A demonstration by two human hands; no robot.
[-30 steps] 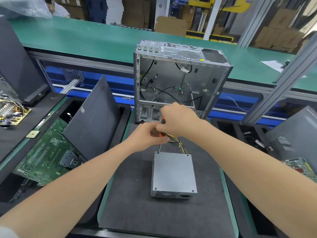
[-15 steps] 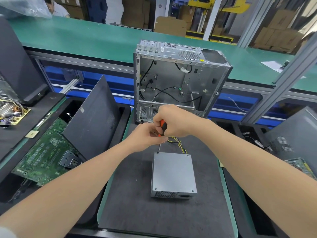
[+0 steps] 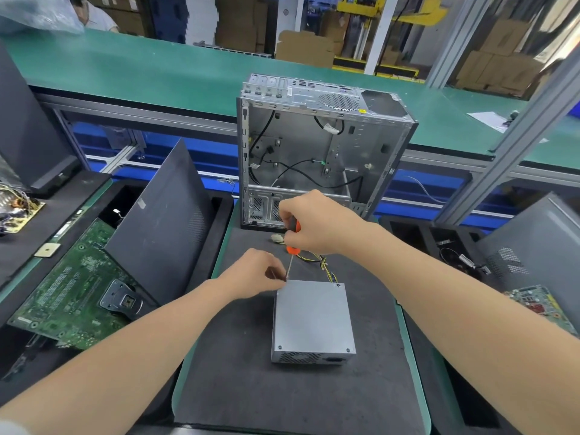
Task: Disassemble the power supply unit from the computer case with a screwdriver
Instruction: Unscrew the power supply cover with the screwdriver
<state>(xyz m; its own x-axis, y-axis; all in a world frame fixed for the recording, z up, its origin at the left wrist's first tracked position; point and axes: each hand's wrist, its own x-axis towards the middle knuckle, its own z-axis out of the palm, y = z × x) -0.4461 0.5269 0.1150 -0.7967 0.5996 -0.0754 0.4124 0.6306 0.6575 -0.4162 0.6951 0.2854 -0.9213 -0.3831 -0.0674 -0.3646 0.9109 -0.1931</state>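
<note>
PSU is out of the case, flat on the dark-matted tabletop just in front of it. Long axis runs away from the person, wire bundle at the far end.

R hand grip: fingers curled round the screwdriver handle, up beyond the PSU's far-left corner. Driver is near upright, handle tipped away, tip down at that corner. Can't tell if it's seated in a screw.

L hand grip: pinches the shaft low, near the tip. It's the nearer hand to the PSU.

Next move prob. turns on keeping tip and corner lined up. 3 other lid screws visible.

Case: side open, only black cables inside. Left tray: green mobo w/ black panel leaning over it.
</note>
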